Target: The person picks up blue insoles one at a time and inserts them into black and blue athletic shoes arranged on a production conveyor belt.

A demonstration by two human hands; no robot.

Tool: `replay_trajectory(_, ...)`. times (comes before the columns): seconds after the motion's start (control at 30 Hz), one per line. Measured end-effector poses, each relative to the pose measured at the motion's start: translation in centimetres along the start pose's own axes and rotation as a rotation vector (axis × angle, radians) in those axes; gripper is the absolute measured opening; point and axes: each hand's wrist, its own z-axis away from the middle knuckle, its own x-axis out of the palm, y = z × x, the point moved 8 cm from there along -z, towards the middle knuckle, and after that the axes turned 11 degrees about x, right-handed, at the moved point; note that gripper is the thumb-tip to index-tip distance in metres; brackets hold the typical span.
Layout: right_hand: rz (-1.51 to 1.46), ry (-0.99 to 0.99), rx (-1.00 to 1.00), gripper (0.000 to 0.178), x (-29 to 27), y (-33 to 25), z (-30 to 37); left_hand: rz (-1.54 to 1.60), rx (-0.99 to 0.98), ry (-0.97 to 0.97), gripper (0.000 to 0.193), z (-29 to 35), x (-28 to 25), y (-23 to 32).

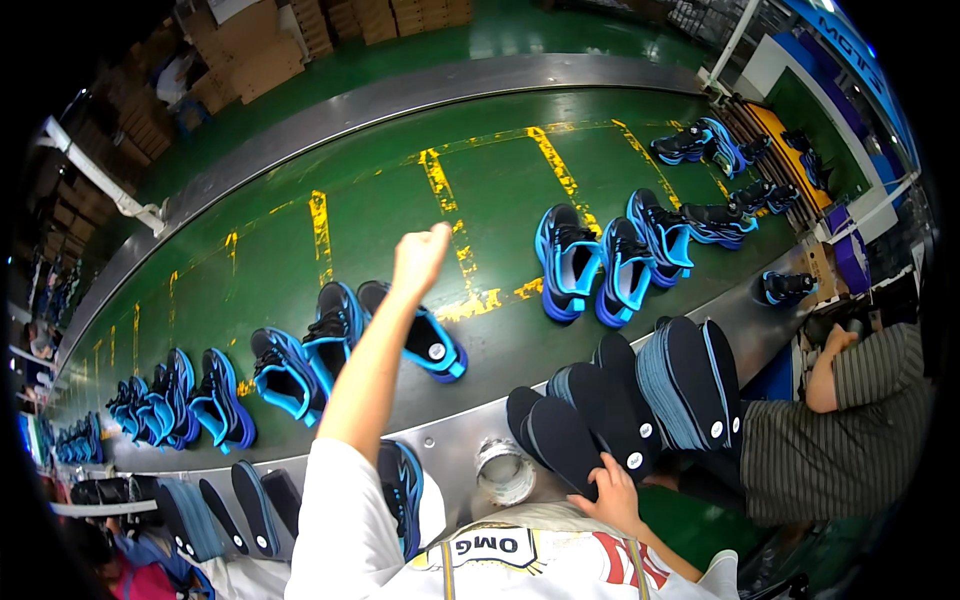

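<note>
My left hand [420,258] reaches out over the green conveyor belt, its fingers closed with nothing visible in them. Below it, beside my forearm, a black and blue sneaker [432,345] has a white round sticker showing inside; my arm partly covers it and the neighbouring sneaker [335,325]. Low on the right, my right hand [610,495] is closed on the heel end of a black insole [560,440]. That insole lies at the near edge of several stacked insoles [670,385]. Another sneaker [402,490] stands close to my left upper arm, partly hidden.
Several sneakers stand along the belt [380,210] to the left and right. An open round tin [505,472] sits on the metal ledge [465,430]. More insoles [190,515] lie at the lower left. A co-worker in a striped shirt [850,440] is at the right.
</note>
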Motion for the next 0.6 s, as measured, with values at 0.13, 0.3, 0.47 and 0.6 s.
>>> replay_trajectory(0.13, -0.254, -0.079, -0.03, 0.035, -0.3, 0.9, -0.7, -0.229, 0.26, -0.182, 0.043, -0.5, 13.0, 2.5)
replay_trajectory(0.3, -0.848, -0.23, 0.207, 0.031, -3.3, 3.3, -1.0, -0.283, 0.376, -0.501, 0.053, -0.1, 21.4, 4.1)
replay_trajectory(0.47, -1.06, -0.104, 0.318, 0.032, -8.0, 5.2, -3.9, -0.444, 0.413, -0.71, 0.069, -0.2, 22.9, 3.8)
replay_trajectory(0.6, -0.781, 0.052, 0.34, 0.031, -10.8, 8.0, -7.4, -0.458, 0.417, -0.783, 0.068, -0.7, 23.0, 5.1)
